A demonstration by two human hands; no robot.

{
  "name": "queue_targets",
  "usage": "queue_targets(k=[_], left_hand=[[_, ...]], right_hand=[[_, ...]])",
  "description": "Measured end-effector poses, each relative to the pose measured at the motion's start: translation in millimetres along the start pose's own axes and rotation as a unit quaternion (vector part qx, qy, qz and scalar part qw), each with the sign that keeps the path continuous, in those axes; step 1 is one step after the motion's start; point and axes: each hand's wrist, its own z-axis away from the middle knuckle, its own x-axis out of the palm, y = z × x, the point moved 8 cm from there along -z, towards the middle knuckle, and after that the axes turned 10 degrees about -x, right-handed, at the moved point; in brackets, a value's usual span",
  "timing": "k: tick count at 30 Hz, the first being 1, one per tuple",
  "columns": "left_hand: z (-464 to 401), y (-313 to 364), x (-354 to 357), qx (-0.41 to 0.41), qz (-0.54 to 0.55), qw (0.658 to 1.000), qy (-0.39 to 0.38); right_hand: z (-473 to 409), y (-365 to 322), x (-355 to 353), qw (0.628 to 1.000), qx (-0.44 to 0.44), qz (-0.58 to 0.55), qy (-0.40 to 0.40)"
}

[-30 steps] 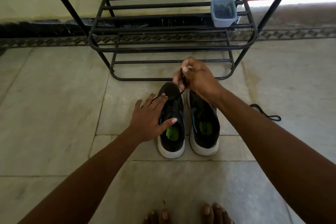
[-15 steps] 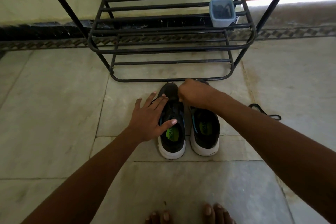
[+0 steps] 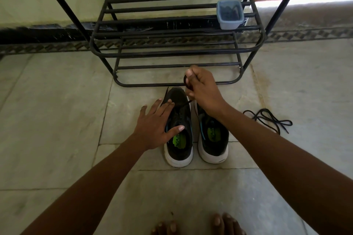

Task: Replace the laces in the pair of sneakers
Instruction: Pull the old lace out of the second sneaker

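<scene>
Pair of black sneakers with white soles on tiled floor (image 3: 57,120), just in front of black metal shoe rack (image 3: 172,51), toes toward rack. Left sneaker (image 3: 179,139) nearest rack's bottom bar at its toe; right sneaker (image 3: 214,139) just beside it, touching or nearly so (gap too thin to tell). Green insoles visible in both. Left hand (image 3: 156,126) flat and spread wide over left sneaker's outer side, fingers across laces area, thumb over the opening, gripping nothing. Right hand (image 3: 202,93) raised between rack's bottom bar and sneaker toes, closed in pinch on black lace (image 3: 186,84), small loop showing at thumb, thin strand running down from hand to left sneaker's front eyelets. One loose lace end sticking out past left sneaker's toe, toward rack. Second black lace (image 3: 267,120) lying loose in loops on floor, right of rack's right leg and well apart from right sneaker. Small blue-grey plastic tub (image 3: 229,15) on rack's middle shelf, right end, dark contents (unclear what). Bare toes (image 3: 225,223) at bottom edge, far from rack.
</scene>
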Motion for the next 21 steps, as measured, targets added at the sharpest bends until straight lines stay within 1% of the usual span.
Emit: queue_targets(k=[1,2,3,4,6,7,10,11,12,13,15,17,19,21], left_hand=[[-0.1,0.2,0.0,-0.001,0.0,1.0,0.0],[-0.3,0.2,0.1,0.0,0.001,1.0,0.0],[-0.5,0.3,-0.1,0.0,0.003,1.0,-0.001],[-0.3,0.3,0.3,0.001,0.005,1.0,-0.002],[-0.2,-0.1,1.2,-0.001,0.004,1.0,-0.003],[-0.3,-0.2,1.3,-0.002,0.004,1.0,-0.003],[-0.8,0.6,1.8,-0.001,0.002,1.0,-0.002],[-1.5,1.1,1.4,0.0,0.001,1.0,-0.001],[-1.6,0.9,1.7,0.0,-0.001,1.0,-0.003],[-1.7,1.0,1.7,0.001,-0.002,1.0,-0.004],[-1.8,1.0,2.0,0.001,-0.007,1.0,-0.005],[-1.5,1.4,1.9,0.001,-0.011,1.0,-0.007],[-0.7,1.9,1.9,0.001,-0.011,1.0,-0.006],[-0.5,0.9,1.6,0.0,-0.01,1.0,-0.006]], right_hand=[[-2.8,1.7,0.0,0.995,-0.02,0.097,-0.023],[-5.5,2.1,2.3,0.975,-0.053,0.206,-0.061],[-7.5,3.9,7.4,0.946,-0.077,0.296,-0.109],[-6.9,8.6,12.7,0.917,-0.083,0.356,-0.162],[0.5,20.3,21.2,0.872,-0.054,0.418,-0.249],[5.6,24.6,24.4,0.846,-0.04,0.454,-0.278],[19.8,26.4,33.6,0.754,-0.074,0.567,-0.323],[22.5,27.0,36.2,0.737,-0.075,0.583,-0.333],[24.6,29.2,39.5,0.732,-0.072,0.583,-0.345],[25.5,32.5,41.3,0.738,-0.062,0.568,-0.359],[21.7,35.8,41.1,0.766,-0.04,0.528,-0.364],[7.2,29.5,34.0,0.786,-0.067,0.528,-0.313],[-6.1,17.4,24.3,0.806,-0.121,0.529,-0.236],[-11.6,2.3,17.3,0.842,-0.159,0.488,-0.165]])
